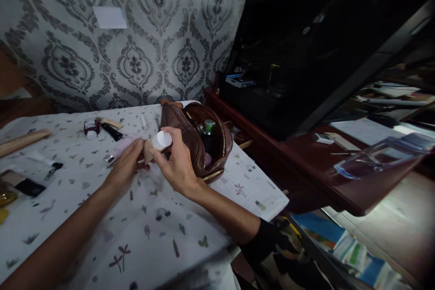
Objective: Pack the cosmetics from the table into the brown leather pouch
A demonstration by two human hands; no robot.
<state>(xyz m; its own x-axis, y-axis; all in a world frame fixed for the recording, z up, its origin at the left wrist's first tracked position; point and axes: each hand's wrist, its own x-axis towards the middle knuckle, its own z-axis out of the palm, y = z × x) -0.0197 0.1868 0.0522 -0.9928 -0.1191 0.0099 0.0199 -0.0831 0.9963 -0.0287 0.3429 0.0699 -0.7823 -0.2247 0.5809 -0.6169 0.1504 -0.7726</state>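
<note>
A small beige bottle with a round white cap (162,140) is held between my two hands above the table. My right hand (178,163) is closed around it near the cap, thumb and fingers on its sides. My left hand (127,161) is closed on the beige lower end, with part of the fingers hidden. Just beyond my right hand stands an unzipped brown leather pouch (181,129). Inside it is a dark bottle with a green cap (210,126). A pale pink tube with a silvery cap (113,156) lies beside my left hand.
On the patterned white tablecloth (136,217) lie a dark red jar (91,128), a black tube (111,132), a white tube (144,122) and a black-and-beige compact (23,183). A large black screen (299,54) stands on the dark red desk (326,176) at right.
</note>
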